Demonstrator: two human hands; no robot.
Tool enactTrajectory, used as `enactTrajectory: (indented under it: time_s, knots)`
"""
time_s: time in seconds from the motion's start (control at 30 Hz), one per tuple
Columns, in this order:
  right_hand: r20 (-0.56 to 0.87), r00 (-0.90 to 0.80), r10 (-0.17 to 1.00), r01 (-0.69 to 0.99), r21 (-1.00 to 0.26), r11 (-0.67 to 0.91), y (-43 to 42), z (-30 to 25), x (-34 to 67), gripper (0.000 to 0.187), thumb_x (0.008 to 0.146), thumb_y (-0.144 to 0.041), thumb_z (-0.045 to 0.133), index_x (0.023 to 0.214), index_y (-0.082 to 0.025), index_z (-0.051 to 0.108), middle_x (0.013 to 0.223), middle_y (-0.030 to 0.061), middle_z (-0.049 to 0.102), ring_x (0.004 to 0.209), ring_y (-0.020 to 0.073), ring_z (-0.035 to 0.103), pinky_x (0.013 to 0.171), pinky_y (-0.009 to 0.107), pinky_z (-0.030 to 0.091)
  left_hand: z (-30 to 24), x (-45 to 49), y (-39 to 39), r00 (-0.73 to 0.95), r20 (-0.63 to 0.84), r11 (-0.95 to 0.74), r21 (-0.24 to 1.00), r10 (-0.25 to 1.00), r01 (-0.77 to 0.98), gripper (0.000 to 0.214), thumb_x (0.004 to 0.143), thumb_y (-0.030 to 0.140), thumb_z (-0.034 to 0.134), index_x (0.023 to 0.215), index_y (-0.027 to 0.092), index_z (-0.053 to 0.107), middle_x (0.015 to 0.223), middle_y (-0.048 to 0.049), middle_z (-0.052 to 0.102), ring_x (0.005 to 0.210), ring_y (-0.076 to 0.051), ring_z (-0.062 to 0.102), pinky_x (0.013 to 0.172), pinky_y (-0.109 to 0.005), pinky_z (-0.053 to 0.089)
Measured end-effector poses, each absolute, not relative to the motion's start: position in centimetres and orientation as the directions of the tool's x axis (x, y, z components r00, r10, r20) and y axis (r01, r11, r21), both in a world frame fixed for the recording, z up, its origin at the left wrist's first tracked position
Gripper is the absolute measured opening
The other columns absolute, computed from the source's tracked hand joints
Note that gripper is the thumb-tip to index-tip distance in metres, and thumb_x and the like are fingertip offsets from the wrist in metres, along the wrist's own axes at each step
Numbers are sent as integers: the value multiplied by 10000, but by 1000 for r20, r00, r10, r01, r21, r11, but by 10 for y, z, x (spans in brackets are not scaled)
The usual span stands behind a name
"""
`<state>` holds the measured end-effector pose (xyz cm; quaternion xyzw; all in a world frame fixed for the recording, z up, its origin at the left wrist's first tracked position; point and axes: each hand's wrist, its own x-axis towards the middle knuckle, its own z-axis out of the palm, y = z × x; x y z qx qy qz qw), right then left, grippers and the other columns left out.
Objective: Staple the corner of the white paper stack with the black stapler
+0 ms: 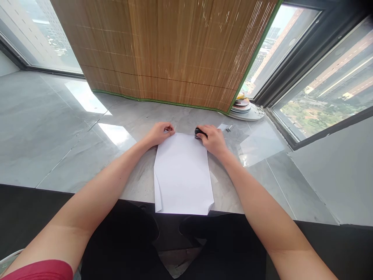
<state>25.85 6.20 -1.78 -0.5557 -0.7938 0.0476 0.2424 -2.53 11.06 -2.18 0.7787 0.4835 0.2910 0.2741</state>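
Observation:
White paper sheets (183, 175) lie on the grey tiled ledge, their near edge reaching over its front. The lower left edge of the paper is folded over, and the lower right corner is bent. With fingers closed, my left hand (160, 133) pinches the paper's far left corner. My right hand (214, 140) is wrapped round a small black stapler (200, 132), which sits at the far right corner of the paper. Its jaws are too small to make out. Just beyond that hand lie short grey staple strips (229, 128).
A bamboo blind (163, 50) with green edging hangs down behind the paper. Stacked plates (241, 107) stand at the back right, on a white tray (256, 113) beside the window frame. The ledge (72, 147) ends at a dark front edge above my legs.

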Motion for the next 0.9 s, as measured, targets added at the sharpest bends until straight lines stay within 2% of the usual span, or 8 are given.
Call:
enactTrajectory:
  time_s: [0.1,0.33,0.43,0.5,0.57,0.67,0.77,0.9]
  knots:
    - [370,-201,907,821,-441,362,65,-18,266,347,1058,-313,472,1264,-260,746,1074,93,758,1027,311,624,922,435,460,-22,-26,111,372,181,-383,710,910,591,163,911,377,698,911,228,765,1029,-71,813,1028,-253,726,985,-390,583]
    - [440,12,898,887,-420,193,81,-24,301,344,1030,-325,505,1233,-242,770,1097,122,769,1071,337,640,979,490,474,-21,-25,111,374,198,-399,695,906,598,147,896,361,690,883,228,751,980,-68,811,1006,-257,731,988,-398,572]
    - [420,77,904,868,-474,146,85,-27,315,388,999,-445,597,1292,-254,766,1149,120,779,1109,344,659,1009,512,494,-20,-25,110,378,195,-401,691,905,602,142,905,360,676,890,233,738,1002,-67,813,1021,-263,736,968,-396,573]
    - [400,103,911,873,-475,110,85,-29,320,482,918,-473,709,1341,-246,748,1191,129,779,1138,361,663,1022,536,502,-20,-25,109,389,205,-418,673,898,610,141,915,357,657,903,235,727,1010,-68,810,1018,-264,731,950,-394,574]
    - [381,111,918,885,-458,83,84,-30,322,542,844,-392,767,1363,-235,736,1208,135,780,1140,373,671,1018,548,509,-21,-25,109,408,218,-445,639,887,627,134,915,348,646,905,236,718,990,-69,798,992,-263,719,933,-396,574]
    - [365,140,920,877,-477,56,81,-26,320,431,820,-274,725,1246,-233,779,1120,124,799,1085,371,693,988,534,525,-22,-25,110,435,229,-479,599,871,642,118,896,329,650,871,230,708,974,-76,763,950,-253,702,931,-401,579]
    - [429,185,884,838,-539,86,74,-13,310,307,860,-322,696,1138,-225,784,1062,127,798,1050,369,702,973,530,530,-24,-25,111,445,234,-489,599,864,634,126,891,325,649,858,220,710,1023,-87,731,938,-241,699,940,-401,586]
    - [504,170,847,740,-633,229,53,7,273,346,908,-462,700,1142,-210,740,1071,124,781,1001,328,712,940,473,537,-26,-25,113,451,231,-492,592,862,638,139,900,336,644,862,220,711,1004,-84,721,915,-234,683,925,-397,581]
